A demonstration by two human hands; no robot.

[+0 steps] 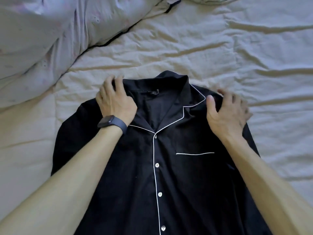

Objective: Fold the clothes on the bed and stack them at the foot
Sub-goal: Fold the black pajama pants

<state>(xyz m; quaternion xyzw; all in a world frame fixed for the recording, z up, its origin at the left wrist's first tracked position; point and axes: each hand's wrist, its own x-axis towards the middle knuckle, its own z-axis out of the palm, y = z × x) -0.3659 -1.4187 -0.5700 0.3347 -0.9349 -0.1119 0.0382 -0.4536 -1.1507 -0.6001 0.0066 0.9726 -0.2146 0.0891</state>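
- the black shirt [169, 175] lies face up and buttoned on the wrinkled beige sheet [220, 48] of the bed. its collar [171, 82] points away from the person and its hem runs out of view near them.
- just left of the collar, the left hand [115, 100], with a dark watch [111, 123] at the wrist, has its fingers curled over the shoulder edge and grips the cloth there.
- just right of the collar, the right hand [227, 116] sits on the other shoulder, fingers spread and half bent, thumb on the fabric. it is blurred, so whether it has hold of the cloth cannot be told.
- up and to the left of the collar, well apart from it, a pale bunched quilt [42, 39] lies on the bed.
- the shirt looks thin, light and limp. it should drape and crease easily and slide a little on the sheet.
- the shoulder seams on either side of the collar seem the best places to hold, as they keep the front flat. pinching the soft middle would likely bunch it.
- folding looks barely begun, and nothing is stacked in view.
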